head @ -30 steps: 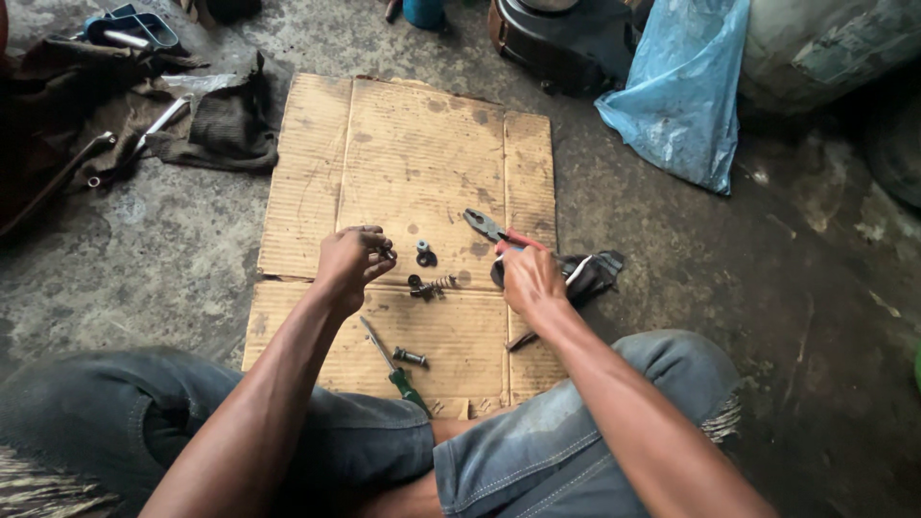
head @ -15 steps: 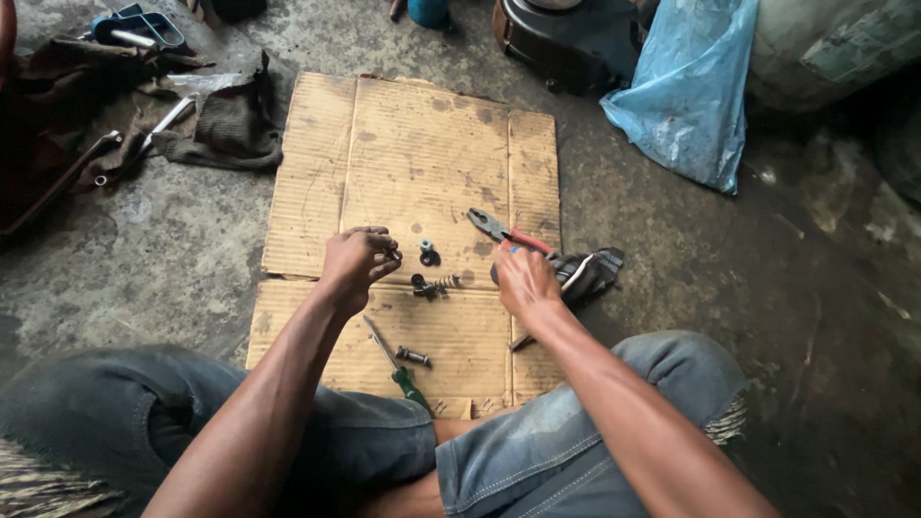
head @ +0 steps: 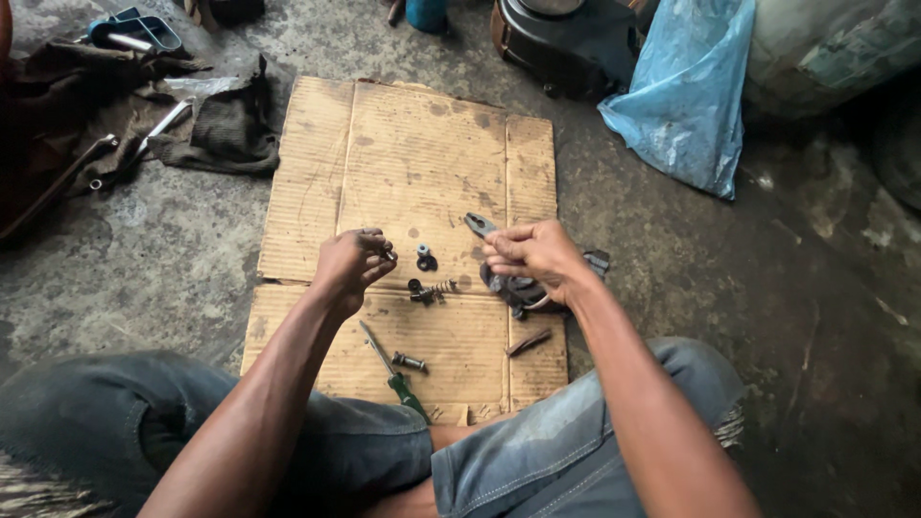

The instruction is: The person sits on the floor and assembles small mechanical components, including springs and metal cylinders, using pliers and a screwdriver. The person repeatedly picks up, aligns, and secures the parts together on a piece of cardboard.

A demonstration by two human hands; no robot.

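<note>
My left hand (head: pixel 351 266) hovers over a sheet of cardboard (head: pixel 403 163), fingers pinched on a small metal part at its fingertips. My right hand (head: pixel 533 254) grips a pair of pliers (head: pixel 478 225), whose jaws point up and left toward the left hand. Between the hands lie a small round metal piece (head: pixel 424 257) and a spring with a dark part (head: pixel 429 290). Under the right hand sits a dark metal assembly (head: pixel 523 291).
A green-handled screwdriver (head: pixel 395 373) and a bolt (head: pixel 410 362) lie on the cardboard near my knees. A blue plastic bag (head: pixel 686 101) and a dark engine cover (head: pixel 566 43) stand at the back right. Rags and hand tools (head: pixel 144 134) lie at the left.
My right hand with the pliers has moved left and slightly up, closer to the left hand. The left hand has stayed near the same spot.
</note>
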